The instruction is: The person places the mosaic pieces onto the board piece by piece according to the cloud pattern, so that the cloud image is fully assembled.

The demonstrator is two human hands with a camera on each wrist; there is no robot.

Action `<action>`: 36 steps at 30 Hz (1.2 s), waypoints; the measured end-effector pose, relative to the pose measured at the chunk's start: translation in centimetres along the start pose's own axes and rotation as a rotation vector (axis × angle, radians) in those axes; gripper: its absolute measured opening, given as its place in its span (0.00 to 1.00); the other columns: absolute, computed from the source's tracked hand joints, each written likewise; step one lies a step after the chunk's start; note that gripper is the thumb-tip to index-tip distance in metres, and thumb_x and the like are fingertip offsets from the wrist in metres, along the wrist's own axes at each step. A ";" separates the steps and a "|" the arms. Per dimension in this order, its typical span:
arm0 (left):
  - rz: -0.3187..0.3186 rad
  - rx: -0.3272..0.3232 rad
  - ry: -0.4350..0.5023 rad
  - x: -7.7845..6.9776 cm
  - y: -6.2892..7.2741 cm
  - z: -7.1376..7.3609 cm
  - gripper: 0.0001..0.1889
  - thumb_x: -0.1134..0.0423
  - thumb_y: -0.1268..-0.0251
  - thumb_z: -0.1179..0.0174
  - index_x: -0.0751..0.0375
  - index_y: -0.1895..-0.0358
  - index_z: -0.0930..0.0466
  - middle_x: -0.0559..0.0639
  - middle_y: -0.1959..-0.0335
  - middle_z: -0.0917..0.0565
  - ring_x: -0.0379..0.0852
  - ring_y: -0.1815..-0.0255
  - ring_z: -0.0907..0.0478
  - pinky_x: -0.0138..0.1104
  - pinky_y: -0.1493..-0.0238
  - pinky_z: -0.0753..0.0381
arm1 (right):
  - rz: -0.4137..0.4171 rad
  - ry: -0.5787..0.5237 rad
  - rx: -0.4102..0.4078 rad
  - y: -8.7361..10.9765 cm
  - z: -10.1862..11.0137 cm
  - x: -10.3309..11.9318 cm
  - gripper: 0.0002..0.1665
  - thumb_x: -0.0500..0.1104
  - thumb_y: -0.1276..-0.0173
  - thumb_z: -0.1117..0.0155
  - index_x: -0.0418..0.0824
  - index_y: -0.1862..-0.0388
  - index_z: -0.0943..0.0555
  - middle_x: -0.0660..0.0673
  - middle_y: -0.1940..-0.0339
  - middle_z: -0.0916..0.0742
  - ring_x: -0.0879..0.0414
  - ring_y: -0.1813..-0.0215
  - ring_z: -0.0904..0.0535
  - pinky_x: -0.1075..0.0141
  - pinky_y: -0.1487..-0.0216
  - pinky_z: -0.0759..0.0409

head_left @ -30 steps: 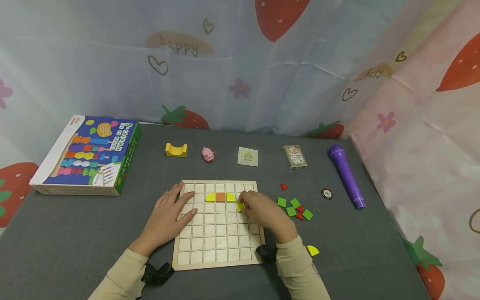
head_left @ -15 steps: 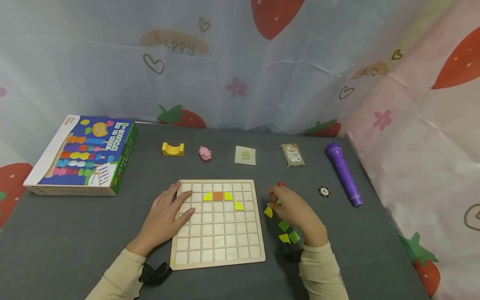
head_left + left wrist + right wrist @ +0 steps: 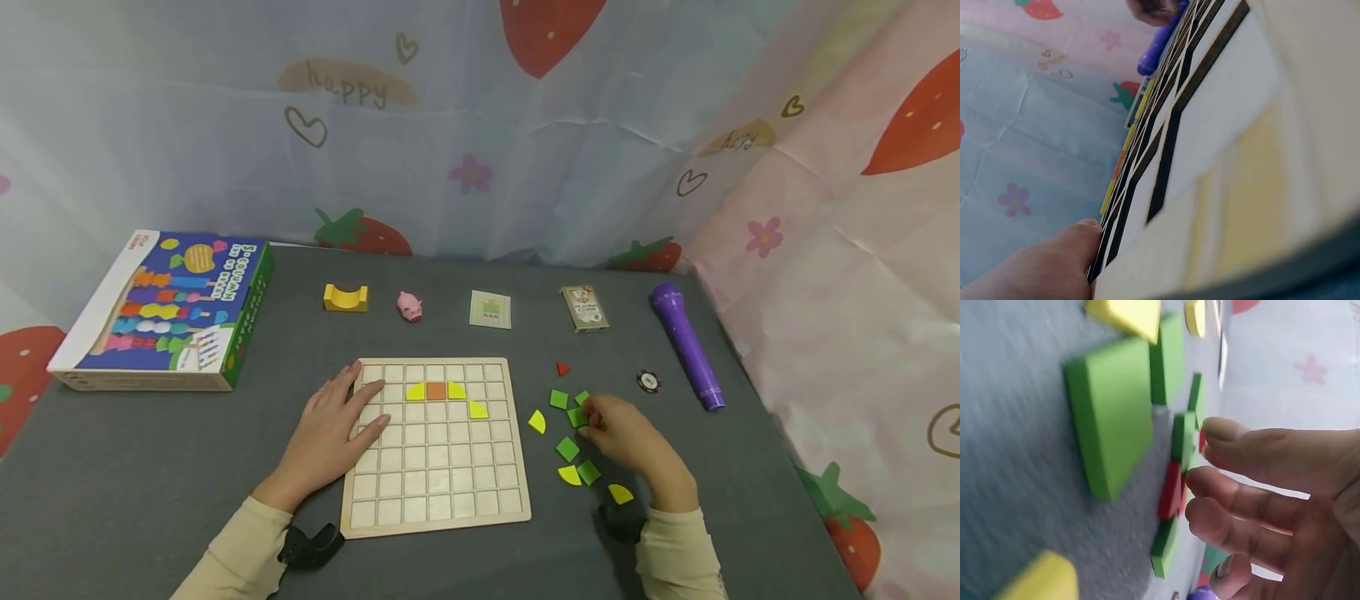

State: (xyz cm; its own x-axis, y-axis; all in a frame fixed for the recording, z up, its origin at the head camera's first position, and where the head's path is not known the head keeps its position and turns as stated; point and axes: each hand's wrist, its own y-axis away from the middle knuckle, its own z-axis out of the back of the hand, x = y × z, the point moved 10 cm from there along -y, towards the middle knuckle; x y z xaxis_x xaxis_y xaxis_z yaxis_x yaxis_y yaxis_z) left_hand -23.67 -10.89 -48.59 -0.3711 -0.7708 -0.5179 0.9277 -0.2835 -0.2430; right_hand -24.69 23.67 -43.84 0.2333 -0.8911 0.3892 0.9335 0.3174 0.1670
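Well, I see a box (image 3: 161,312) far left on the table (image 3: 150,467), then the left hand (image 3: 322,437), fingers spread, resting on the left side of the board (image 3: 437,458). On the board, an orange tile (image 3: 436,391) sits between two yellow pieces (image 3: 415,392); a third yellow piece (image 3: 477,409) lies one row nearer. Farther right are loose yellow pieces (image 3: 537,422) and green tiles (image 3: 567,450), with the right hand (image 3: 626,429) close to them, fingers loosely bent, grasping nothing I can see, and past it a chip (image 3: 648,382) and a purple torch (image 3: 686,342)

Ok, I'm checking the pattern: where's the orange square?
In the head view, the orange square sits in the upper part of the board, between two yellow pieces, right of the left hand.
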 end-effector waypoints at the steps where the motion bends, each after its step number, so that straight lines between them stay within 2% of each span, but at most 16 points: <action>1: -0.001 0.000 -0.001 0.0 0.0 0.0 0.28 0.46 0.31 0.45 0.55 0.32 0.31 0.64 0.26 0.44 0.62 0.25 0.48 0.58 0.31 0.50 | -0.005 -0.001 0.006 0.0 -0.3 0.0 0.11 0.35 0.36 0.36 0.34 0.56 0.22 0.46 0.68 0.20 0.55 0.66 0.26 0.60 0.64 0.24; 7: 0.000 0.010 0.001 0.1 0.0 -0.2 0.28 0.46 0.31 0.46 0.54 0.32 0.32 0.63 0.25 0.45 0.62 0.25 0.49 0.58 0.30 0.51 | -0.092 -0.010 0.027 -0.2 -0.8 -0.3 0.14 0.36 0.36 0.35 0.33 0.52 0.23 0.47 0.70 0.21 0.56 0.69 0.27 0.61 0.66 0.25; 11: 0.000 0.010 0.002 0.2 -0.1 -0.2 0.28 0.46 0.31 0.46 0.54 0.32 0.32 0.64 0.25 0.45 0.62 0.25 0.49 0.58 0.31 0.50 | -0.119 -0.008 0.041 -0.6 -1.0 -0.7 0.17 0.35 0.36 0.35 0.32 0.49 0.25 0.46 0.70 0.21 0.56 0.69 0.26 0.61 0.67 0.24; 16: 0.001 0.010 0.003 0.1 -0.1 -0.2 0.28 0.46 0.31 0.46 0.54 0.32 0.32 0.64 0.25 0.44 0.62 0.25 0.49 0.58 0.31 0.50 | -0.102 0.000 0.037 -1.0 -1.2 -0.9 0.18 0.34 0.35 0.36 0.32 0.47 0.26 0.46 0.71 0.22 0.56 0.71 0.27 0.62 0.68 0.26; 36: 0.009 0.002 -0.011 0.2 0.0 -0.1 0.29 0.45 0.31 0.46 0.54 0.32 0.32 0.63 0.25 0.44 0.61 0.25 0.49 0.57 0.30 0.50 | -0.072 -0.007 0.034 -1.3 -1.7 -0.3 0.12 0.39 0.35 0.34 0.36 0.56 0.24 0.48 0.73 0.22 0.57 0.72 0.28 0.64 0.70 0.27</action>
State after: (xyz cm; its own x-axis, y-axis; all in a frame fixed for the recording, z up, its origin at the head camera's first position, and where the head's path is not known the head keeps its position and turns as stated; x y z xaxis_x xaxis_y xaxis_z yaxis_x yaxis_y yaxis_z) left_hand -23.74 -10.99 -48.79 -0.3623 -0.7793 -0.5112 0.9311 -0.2778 -0.2364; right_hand -25.53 22.95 -45.68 0.1637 -0.9099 0.3812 0.9380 0.2633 0.2255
